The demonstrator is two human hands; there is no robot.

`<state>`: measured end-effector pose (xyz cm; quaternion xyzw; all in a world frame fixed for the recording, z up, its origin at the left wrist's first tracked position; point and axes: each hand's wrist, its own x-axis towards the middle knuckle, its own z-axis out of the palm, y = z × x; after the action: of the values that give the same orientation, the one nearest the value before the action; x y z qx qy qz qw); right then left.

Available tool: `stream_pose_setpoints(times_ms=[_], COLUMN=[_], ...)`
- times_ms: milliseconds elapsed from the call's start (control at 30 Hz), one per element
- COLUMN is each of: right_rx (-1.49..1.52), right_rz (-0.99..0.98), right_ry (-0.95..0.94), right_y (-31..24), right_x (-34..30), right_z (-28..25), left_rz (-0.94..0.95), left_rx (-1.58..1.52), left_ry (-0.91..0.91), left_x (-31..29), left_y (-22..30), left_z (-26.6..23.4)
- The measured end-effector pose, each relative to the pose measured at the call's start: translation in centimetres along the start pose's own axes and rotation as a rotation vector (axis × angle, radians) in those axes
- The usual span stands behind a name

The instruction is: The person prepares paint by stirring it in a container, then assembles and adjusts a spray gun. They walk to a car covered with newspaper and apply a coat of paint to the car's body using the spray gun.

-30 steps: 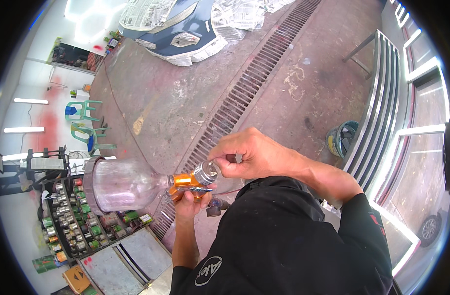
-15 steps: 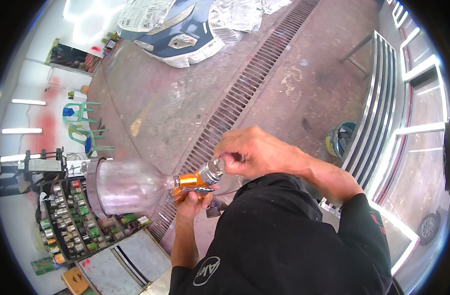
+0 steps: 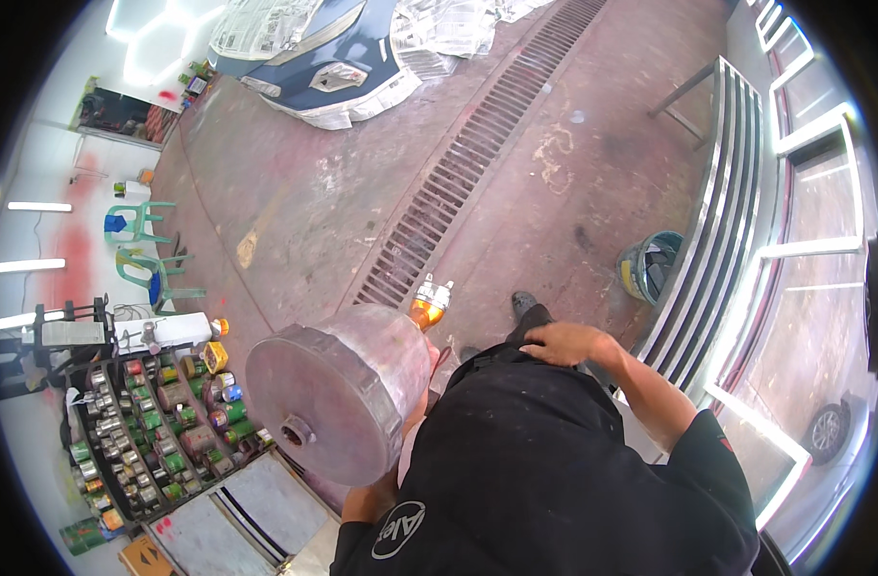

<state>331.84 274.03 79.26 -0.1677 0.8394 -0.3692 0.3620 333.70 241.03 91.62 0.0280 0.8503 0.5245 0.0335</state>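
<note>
My left hand (image 3: 419, 408) is wrapped around a paint spray gun, mostly hidden behind its cup. The gun's large, cloudy, paint-stained cup (image 3: 338, 394) has a ridged lid with a round knob facing up at me. Past the cup shows the gun's orange body (image 3: 427, 313), with a silver nozzle (image 3: 433, 289) pointing away to the floor drain. Down at my right side, my right hand (image 3: 565, 342) rests against my dark clothing. Its fingers are stretched out and I see nothing in them, though the tips are partly hard to make out.
A dark blue car part (image 3: 352, 48) masked with newspaper lies ahead. A floor drain grate (image 3: 477, 144) runs diagonally. At left stand a rack of paint cans (image 3: 156, 422), a grey-topped table (image 3: 237, 518) and green chairs (image 3: 141, 221). A slatted metal bench (image 3: 722, 211) and a bucket (image 3: 648, 264) are at right.
My right hand has left the gun's nozzle and dropped to my right side. The spray gun has tilted, its lid swinging toward me and its nozzle turning away.
</note>
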Motion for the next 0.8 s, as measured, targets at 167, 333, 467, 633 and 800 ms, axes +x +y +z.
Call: stream_pose_setpoints(times_ms=[167,333,467,633,800], right_rx=[0.256,0.093,0.339,0.643,0.990], right_rz=[-0.060,-0.512,-0.433,-0.376,-0.377], right_ry=[-0.104,0.510,0.790,1.073,1.003], right_y=[-4.4,-10.3,-10.8,-11.1,-16.2], right_x=[1.0,2.2,5.3,7.8,9.1], right_z=[-5.6,-4.2,-3.7,-9.0,-15.3], left_rz=[0.043,0.167,0.301,0.340,0.078], left_rx=[0.047,0.152,0.405,0.409,-0.220], left_ry=[0.069,0.083,0.092,-0.055,-0.062], left_x=[2.4,6.5,11.0,13.6,15.2], left_y=[2.3,5.2,7.1,11.0,6.7], left_z=[1.6,4.8,7.3,7.8,8.2])
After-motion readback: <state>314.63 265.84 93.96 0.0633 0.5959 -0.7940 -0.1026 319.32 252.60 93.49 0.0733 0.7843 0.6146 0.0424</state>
